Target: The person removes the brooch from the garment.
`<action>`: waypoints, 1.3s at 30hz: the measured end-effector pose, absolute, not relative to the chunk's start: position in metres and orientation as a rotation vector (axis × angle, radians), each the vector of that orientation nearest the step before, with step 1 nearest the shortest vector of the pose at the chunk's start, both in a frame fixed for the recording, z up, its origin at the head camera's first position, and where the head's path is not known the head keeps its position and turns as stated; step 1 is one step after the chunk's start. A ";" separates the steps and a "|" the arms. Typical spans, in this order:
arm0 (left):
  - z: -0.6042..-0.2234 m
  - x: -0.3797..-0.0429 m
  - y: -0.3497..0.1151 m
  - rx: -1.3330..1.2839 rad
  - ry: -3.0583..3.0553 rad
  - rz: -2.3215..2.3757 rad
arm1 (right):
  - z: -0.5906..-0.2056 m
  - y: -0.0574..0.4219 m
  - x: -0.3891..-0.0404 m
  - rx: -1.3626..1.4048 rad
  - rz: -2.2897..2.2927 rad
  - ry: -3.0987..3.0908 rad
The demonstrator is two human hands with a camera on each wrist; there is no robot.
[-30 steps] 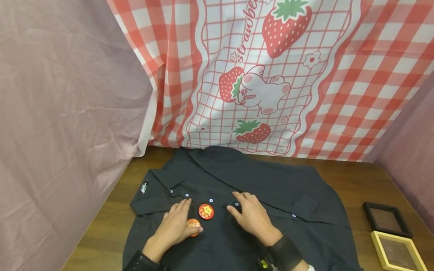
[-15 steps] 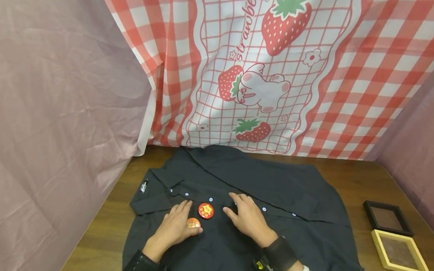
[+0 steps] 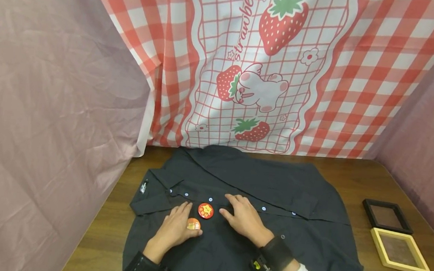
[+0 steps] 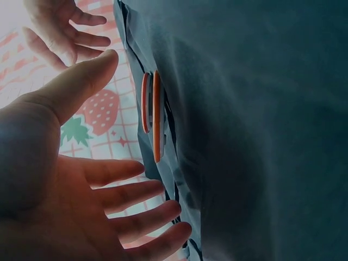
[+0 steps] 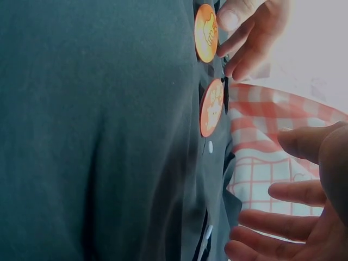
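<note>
A dark button-up shirt (image 3: 227, 247) lies spread on the wooden table. On its front sit two round badges: a red badge (image 3: 206, 211) with a yellow star figure, and an orange badge (image 3: 194, 224) just below left of it. My left hand (image 3: 171, 227) is beside the orange badge, its thumb and fingers spread around it. In the left wrist view, those fingers (image 4: 136, 193) are extended and the badges (image 4: 157, 117) stand clear of them. Over the button placket, right of the red badge, hovers my right hand (image 3: 246, 218), with loosely extended fingers and nothing held.
Two frames, one black (image 3: 387, 216) and one pale yellow (image 3: 401, 251), lie at the table's right side. A red-and-white strawberry cloth (image 3: 260, 71) hangs behind the table (image 3: 98, 228). Pink fabric (image 3: 70, 98) hangs along both sides. A small clip-like item (image 3: 143, 186) is on the shirt's collar.
My right hand has drifted a little left toward the red badge, uncovering a shirt button on its right. My left hand stays almost in place beside the orange badge.
</note>
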State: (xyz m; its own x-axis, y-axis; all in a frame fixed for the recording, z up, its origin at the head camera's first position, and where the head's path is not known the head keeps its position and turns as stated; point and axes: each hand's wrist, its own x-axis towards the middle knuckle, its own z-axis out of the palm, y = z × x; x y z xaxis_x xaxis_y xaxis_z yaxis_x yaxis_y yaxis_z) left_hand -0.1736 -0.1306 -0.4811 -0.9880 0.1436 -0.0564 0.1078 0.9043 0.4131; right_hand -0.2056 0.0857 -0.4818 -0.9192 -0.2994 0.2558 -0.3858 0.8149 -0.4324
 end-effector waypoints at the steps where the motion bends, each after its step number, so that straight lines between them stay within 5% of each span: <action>1: -0.481 -0.173 -0.131 0.199 2.981 0.638 | -0.482 0.085 -0.206 0.542 0.728 -2.826; 39: -0.484 -0.174 -0.131 0.194 2.923 0.646 | -0.493 0.069 -0.202 0.628 0.717 -2.848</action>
State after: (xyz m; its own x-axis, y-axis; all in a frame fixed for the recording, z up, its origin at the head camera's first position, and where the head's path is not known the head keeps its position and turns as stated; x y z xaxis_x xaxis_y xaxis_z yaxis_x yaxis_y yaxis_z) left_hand -0.1735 -0.1306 -0.4835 -0.9816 0.1560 -0.1098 0.0952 0.8995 0.4265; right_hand -0.2024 0.0693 -0.4925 -0.9034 -0.3617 0.2302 -0.4276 0.7997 -0.4215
